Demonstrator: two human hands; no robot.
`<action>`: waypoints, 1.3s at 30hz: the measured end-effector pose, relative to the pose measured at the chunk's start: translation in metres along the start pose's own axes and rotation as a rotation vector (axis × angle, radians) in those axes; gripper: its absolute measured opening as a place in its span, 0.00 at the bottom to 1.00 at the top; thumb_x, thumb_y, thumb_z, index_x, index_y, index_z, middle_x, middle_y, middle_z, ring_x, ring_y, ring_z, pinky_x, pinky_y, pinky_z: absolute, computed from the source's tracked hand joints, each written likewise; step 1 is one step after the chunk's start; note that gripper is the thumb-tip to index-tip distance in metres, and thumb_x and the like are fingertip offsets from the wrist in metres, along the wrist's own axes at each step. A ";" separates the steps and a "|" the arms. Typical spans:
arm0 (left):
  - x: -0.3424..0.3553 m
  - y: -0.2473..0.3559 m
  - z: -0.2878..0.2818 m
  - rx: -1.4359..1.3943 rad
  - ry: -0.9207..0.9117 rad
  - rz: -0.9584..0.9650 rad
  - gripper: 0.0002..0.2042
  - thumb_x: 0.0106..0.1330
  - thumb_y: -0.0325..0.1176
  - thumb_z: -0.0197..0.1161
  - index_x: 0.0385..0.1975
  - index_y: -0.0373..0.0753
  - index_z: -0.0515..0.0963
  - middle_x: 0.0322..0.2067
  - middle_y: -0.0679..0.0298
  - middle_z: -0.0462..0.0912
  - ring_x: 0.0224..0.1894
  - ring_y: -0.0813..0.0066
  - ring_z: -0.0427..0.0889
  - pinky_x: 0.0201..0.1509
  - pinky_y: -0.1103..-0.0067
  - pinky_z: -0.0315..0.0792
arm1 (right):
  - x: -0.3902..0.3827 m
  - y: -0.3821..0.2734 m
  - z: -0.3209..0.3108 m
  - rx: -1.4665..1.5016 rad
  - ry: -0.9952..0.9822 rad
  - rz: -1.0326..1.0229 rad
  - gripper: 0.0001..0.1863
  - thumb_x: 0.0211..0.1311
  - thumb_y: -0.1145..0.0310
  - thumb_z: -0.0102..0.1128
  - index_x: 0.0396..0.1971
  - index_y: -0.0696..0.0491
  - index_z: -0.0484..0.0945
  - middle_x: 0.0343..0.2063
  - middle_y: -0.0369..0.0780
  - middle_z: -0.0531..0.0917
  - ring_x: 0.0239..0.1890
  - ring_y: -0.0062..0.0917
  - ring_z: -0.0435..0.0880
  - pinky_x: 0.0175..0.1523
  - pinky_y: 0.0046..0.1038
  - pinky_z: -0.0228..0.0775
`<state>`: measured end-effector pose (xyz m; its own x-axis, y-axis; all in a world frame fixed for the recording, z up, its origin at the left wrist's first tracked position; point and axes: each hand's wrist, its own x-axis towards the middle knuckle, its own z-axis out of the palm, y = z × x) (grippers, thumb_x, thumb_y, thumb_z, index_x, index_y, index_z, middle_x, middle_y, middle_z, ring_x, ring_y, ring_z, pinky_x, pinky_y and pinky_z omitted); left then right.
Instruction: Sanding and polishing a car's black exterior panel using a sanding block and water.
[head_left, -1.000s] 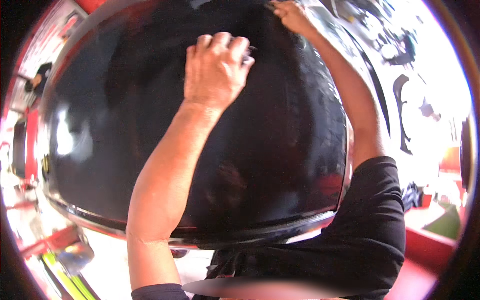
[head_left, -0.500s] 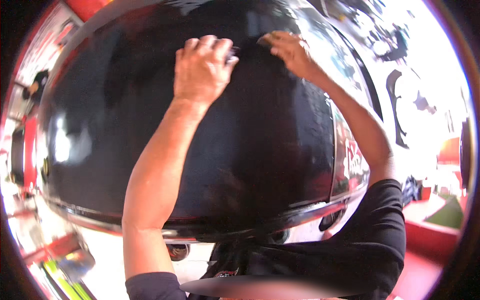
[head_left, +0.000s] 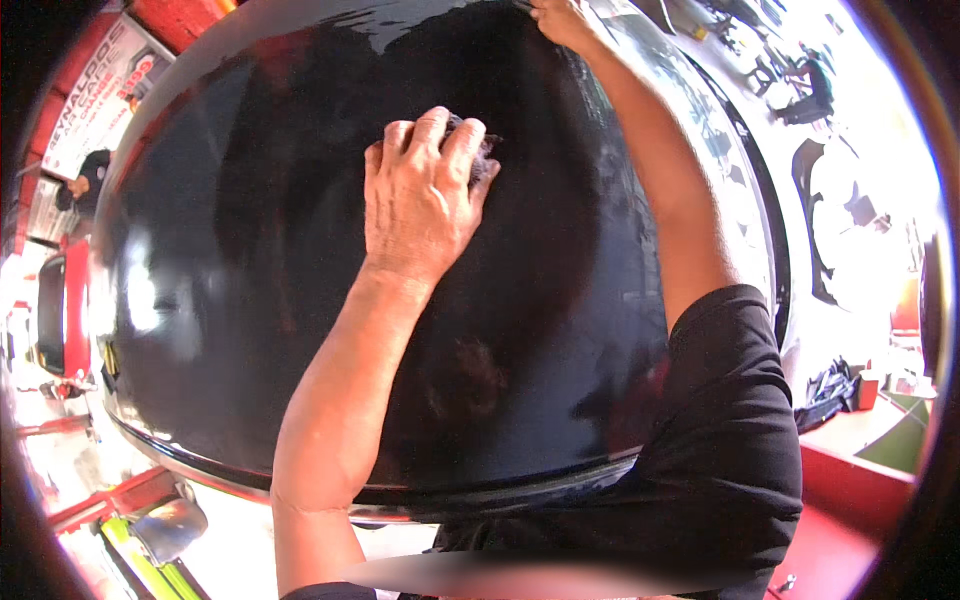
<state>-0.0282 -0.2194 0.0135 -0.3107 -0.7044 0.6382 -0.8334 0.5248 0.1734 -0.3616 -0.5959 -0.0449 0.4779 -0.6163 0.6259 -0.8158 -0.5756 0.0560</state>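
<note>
A broad, glossy black car panel [head_left: 300, 300], like a roof, curves across the middle of the view in front of me. My left hand [head_left: 425, 195] lies on it near the centre, fingers curled round a bunched purple-grey cloth [head_left: 482, 160]. Only part of that cloth shows past the thumb and fingertips. My right hand [head_left: 565, 22] reaches to the far edge of the panel, at the top of the picture. Its fingers are bent together, and whatever they hold is too hidden to name.
At the far left are a person [head_left: 88, 185] in dark clothes and a red car [head_left: 75, 310]. A dark curved trim piece [head_left: 815, 220] lies on the bright floor to the right. Red furniture [head_left: 850, 500] stands at lower right, a yellow-green object [head_left: 140, 560] at lower left.
My right hand has moved farther away, up to the top edge of the picture. My left hand, still on the cloth, appears slightly nearer and to the right. The view has shifted a little.
</note>
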 end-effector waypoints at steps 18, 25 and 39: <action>-0.006 -0.015 0.001 0.056 -0.032 -0.025 0.20 0.65 0.44 0.74 0.55 0.46 0.83 0.59 0.59 0.82 0.59 0.58 0.79 0.59 0.61 0.76 | -0.020 -0.016 0.021 0.094 0.103 0.110 0.10 0.62 0.70 0.57 0.31 0.61 0.83 0.28 0.58 0.83 0.35 0.55 0.83 0.45 0.52 0.75; -0.036 -0.045 -0.016 0.228 -0.124 -0.064 0.20 0.66 0.44 0.73 0.56 0.46 0.82 0.58 0.59 0.82 0.58 0.57 0.80 0.60 0.62 0.75 | -0.087 -0.179 -0.030 0.432 -0.114 0.079 0.17 0.74 0.64 0.62 0.57 0.52 0.86 0.39 0.50 0.86 0.44 0.43 0.86 0.53 0.40 0.75; -0.029 -0.040 -0.014 0.192 -0.119 -0.060 0.20 0.67 0.44 0.73 0.55 0.46 0.83 0.58 0.59 0.82 0.58 0.58 0.80 0.60 0.61 0.75 | -0.089 -0.207 -0.070 0.263 -0.128 0.065 0.18 0.71 0.64 0.63 0.58 0.46 0.86 0.49 0.47 0.87 0.52 0.40 0.86 0.60 0.42 0.76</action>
<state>0.0206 -0.2128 -0.0014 -0.3001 -0.7888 0.5364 -0.9202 0.3875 0.0552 -0.2579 -0.3843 -0.0581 0.4782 -0.7095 0.5176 -0.7414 -0.6421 -0.1952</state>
